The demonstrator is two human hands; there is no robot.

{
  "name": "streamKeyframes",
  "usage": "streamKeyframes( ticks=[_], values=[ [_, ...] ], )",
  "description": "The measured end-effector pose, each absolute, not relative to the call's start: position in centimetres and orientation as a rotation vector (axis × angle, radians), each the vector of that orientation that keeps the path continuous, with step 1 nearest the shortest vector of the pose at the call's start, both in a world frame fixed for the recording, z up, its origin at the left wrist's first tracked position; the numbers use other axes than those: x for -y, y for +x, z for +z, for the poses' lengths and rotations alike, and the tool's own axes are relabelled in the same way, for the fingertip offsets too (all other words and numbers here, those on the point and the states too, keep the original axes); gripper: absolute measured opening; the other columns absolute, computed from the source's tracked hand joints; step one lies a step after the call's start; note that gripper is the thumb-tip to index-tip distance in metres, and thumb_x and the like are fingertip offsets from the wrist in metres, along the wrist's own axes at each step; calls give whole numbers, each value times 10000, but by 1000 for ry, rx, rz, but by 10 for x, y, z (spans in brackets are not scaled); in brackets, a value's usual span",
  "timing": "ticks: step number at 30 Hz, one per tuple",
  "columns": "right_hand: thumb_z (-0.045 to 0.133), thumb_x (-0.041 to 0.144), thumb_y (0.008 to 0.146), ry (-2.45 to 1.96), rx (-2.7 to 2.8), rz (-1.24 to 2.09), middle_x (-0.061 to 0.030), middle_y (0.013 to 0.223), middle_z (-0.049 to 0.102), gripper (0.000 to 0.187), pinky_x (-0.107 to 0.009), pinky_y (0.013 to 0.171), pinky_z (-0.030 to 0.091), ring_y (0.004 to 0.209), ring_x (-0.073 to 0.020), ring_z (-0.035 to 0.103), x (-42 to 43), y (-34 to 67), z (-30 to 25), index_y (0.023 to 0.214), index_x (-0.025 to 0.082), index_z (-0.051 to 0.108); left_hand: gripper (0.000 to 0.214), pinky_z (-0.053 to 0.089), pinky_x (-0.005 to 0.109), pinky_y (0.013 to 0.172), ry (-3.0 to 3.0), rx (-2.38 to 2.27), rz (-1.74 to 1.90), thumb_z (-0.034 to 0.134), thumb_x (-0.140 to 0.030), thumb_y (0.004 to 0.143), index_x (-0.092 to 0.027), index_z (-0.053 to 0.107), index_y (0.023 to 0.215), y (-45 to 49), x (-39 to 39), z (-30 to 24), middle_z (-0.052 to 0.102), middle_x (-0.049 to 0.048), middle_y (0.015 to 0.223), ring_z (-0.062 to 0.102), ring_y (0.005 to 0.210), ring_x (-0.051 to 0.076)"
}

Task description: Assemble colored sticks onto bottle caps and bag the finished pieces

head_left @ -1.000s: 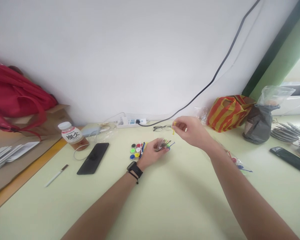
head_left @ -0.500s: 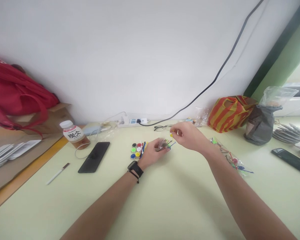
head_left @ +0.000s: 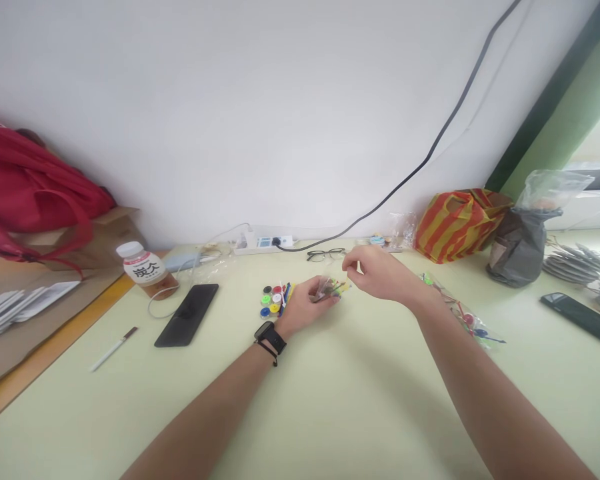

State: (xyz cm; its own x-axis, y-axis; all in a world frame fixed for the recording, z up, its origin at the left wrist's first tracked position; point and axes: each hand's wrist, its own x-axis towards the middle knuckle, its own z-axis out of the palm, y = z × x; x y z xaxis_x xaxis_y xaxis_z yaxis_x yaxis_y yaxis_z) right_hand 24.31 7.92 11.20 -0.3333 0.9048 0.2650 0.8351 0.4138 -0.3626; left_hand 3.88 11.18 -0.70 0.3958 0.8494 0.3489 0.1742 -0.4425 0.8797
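My left hand (head_left: 307, 301), with a black watch on its wrist, is closed round a small clear plastic bag (head_left: 325, 288). Thin coloured plastic arrows (head_left: 337, 289) stick out of the bag's mouth, with something yellow among them. Just above and to the right of that mouth is my right hand (head_left: 375, 273), fingers curled and tips together, with nothing visible between them. Left of the bag lie small round discs (head_left: 276, 299) in several colours. Blue, white and yellow arrows (head_left: 286, 297) lie against the discs, partly behind my left hand.
A clear bag of coloured pieces (head_left: 467, 320) lies beside my right forearm. Glasses (head_left: 325, 255) and a power strip (head_left: 264, 245) are at the wall. To the left are a black phone (head_left: 187, 315), a drink bottle (head_left: 147, 270) and a pen (head_left: 114, 349); another phone (head_left: 580, 320) is far right.
The yellow disc that was at my right fingertips has left them; yellow now shows at the bag's mouth. My right hand has shifted slightly, and my left hand still holds the bag.
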Motion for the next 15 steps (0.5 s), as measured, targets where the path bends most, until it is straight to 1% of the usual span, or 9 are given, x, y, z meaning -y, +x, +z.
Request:
streamKeyframes(
  ticks=[4, 8, 10, 12, 15],
  values=[
    [536, 212, 900, -1468, 2249, 242, -39, 761, 657, 173, -286, 656, 354, 711, -179, 564, -78, 242, 113, 775, 207, 655, 322, 464, 293, 688, 1916, -884, 1037, 769, -438, 840, -179, 709, 1020, 37, -113, -8, 707, 37, 874, 610, 775, 185],
    [418, 366, 1014, -1490, 2234, 295, -3, 642, 544, 377, -298, 597, 296, 603, -163, 463, -76, 242, 116, 689, 212, 533, 362, 460, 293, 677, 1914, -885, 1013, 773, -424, 843, -189, 701, 1109, 37, -115, -10, 711, 40, 921, 606, 761, 179],
    [373, 429, 1038, -1495, 2227, 339, -5, 640, 533, 428, -303, 606, 301, 611, -171, 468, -75, 241, 117, 703, 214, 531, 368, 481, 304, 723, 1886, -861, 1039, 768, -404, 852, -191, 690, 1142, 37, -116, -11, 710, 54, 971, 631, 827, 196],
    [349, 459, 1046, -1496, 2213, 358, -17, 675, 558, 444, -305, 634, 321, 653, -185, 504, -75, 240, 118, 730, 216, 544, 364, 496, 316, 775, 1858, -826, 1065, 758, -387, 865, -188, 678, 1160, 38, -117, -12, 705, 65, 1008, 648, 896, 212],
    [310, 497, 1054, -1530, 2198, 333, -20, 695, 560, 476, -307, 632, 316, 661, -187, 505, -73, 238, 119, 706, 222, 482, 354, 496, 320, 783, 1853, -816, 1082, 758, -387, 866, -181, 681, 1143, 38, -118, -13, 699, 67, 995, 647, 898, 212]
  ],
)
